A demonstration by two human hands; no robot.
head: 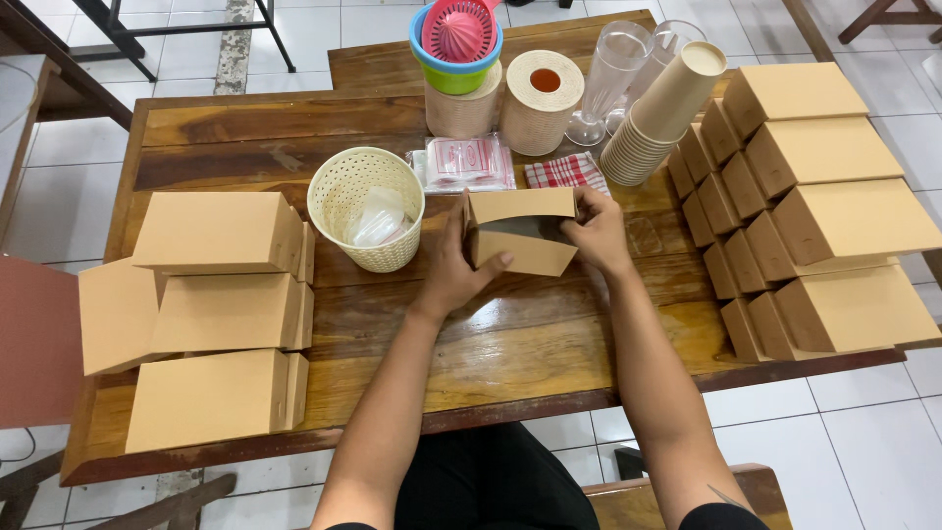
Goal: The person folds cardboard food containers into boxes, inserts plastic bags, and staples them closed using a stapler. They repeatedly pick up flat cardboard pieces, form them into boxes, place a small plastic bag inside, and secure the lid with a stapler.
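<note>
A light, easily creased brown cardboard box (520, 233) is clamped by its side walls between left hand (453, 265) and right hand (594, 231); best gripped at folded edges.

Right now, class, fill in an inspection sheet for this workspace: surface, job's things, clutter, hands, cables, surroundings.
Surface: wooden table, planks worn, bare in front of the person.
Job's things: open box held in both hands; closed boxes stacked at left; more boxes in rows at right.
Clutter: basket with a plastic bag inside, paper cups, two rolls, checked cloth, clear glasses, bowls with a pink juicer.
Hands: left hand and right hand both grip the open box.
Cables: nothing seen.
Surroundings: white tiled floor, bench under the person.
</note>
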